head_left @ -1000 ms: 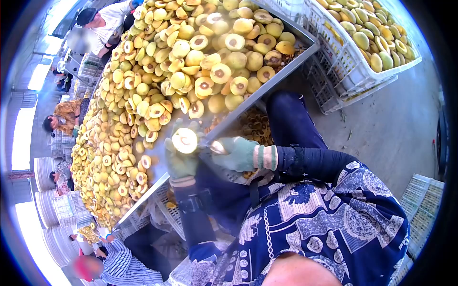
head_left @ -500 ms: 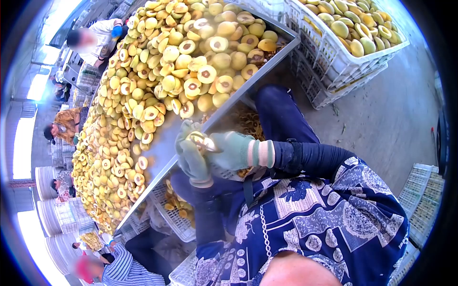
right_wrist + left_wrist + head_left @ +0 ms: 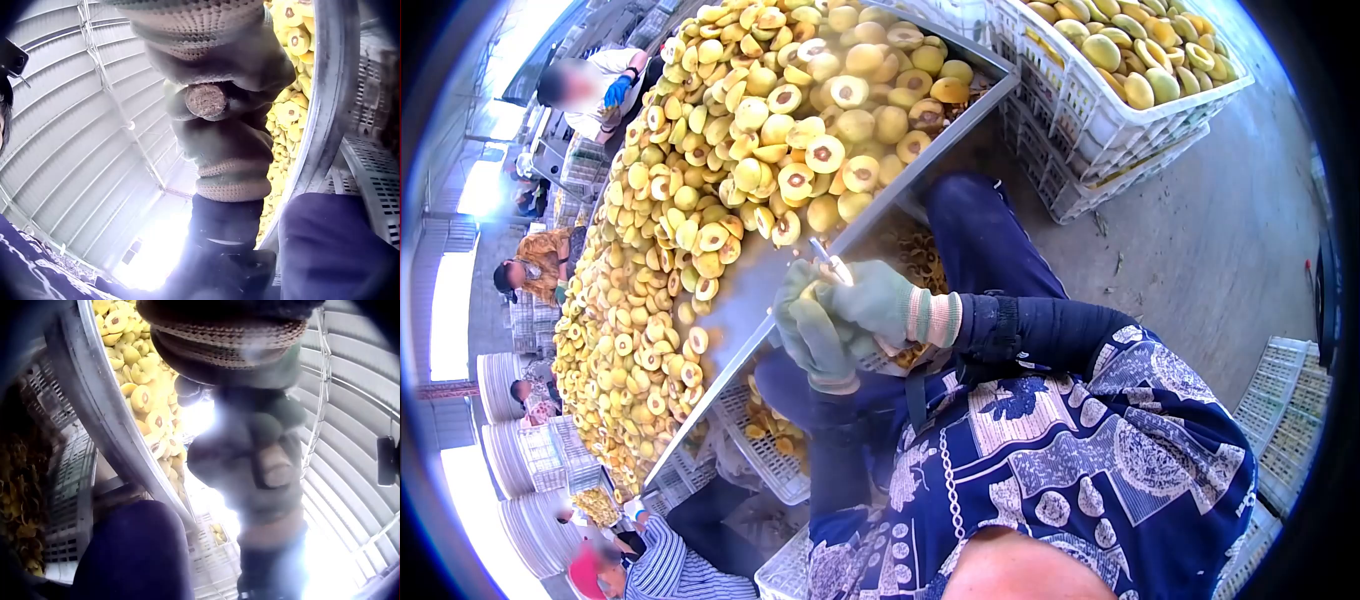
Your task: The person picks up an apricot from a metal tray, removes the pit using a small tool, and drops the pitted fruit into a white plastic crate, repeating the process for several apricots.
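Note:
My gloved right hand grips a hand tool with a thin metal tip, which points away toward the table. The round brown butt of its handle sticks out of the fist in the right wrist view. Pressed against it, my gloved left hand has its fingers curled round a fruit half, of which only a yellowish sliver shows. Both hands are over my lap by the metal rim of a table heaped with halved yellow stone fruit, many with brown centres facing up.
Stacked white crates full of fruit halves stand beyond the table's right corner. A crate with fruit pieces lies below the rim, left of my knees. Other people sit along the far side and at lower left. More crates are behind at right.
The fruit half's bright cut face, turned up one second ago, is now mostly covered by the left fingers. The right hand has closed in on the left, and the tool's tip now points outward.

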